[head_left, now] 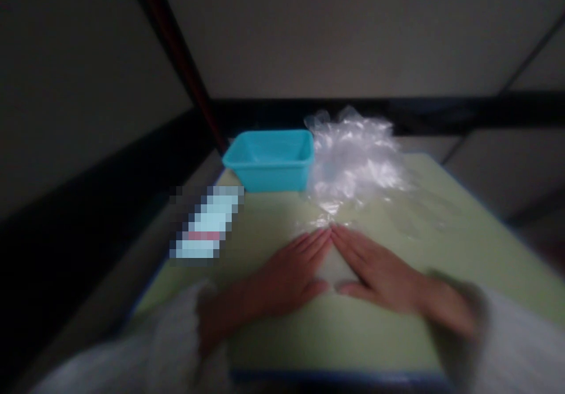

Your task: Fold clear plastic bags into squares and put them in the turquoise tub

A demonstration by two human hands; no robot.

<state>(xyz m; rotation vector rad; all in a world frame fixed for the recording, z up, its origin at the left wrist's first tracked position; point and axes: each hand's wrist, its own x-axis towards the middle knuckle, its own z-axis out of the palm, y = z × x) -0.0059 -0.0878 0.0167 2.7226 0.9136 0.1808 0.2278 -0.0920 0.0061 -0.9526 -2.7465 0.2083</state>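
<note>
Both hands lie flat near the middle of the table, fingertips meeting at the top and thumbs a little apart. My left hand (295,273) has its fingers stretched out, and my right hand (379,270) mirrors it from the other side. Under and just beyond the fingers is a clear plastic bag (329,222), pressed against the tabletop; the hands cover much of it. A shiny heap of clear plastic bags (357,158) rises right behind the fingertips. The picture is dim and somewhat blurred.
A turquoise plastic basin (278,176) stands at the back left, beside the heap. A blurred-out flat rectangle (207,223) lies at the table's left edge. The pale green table (335,341) has a blue rim, and walls close in behind.
</note>
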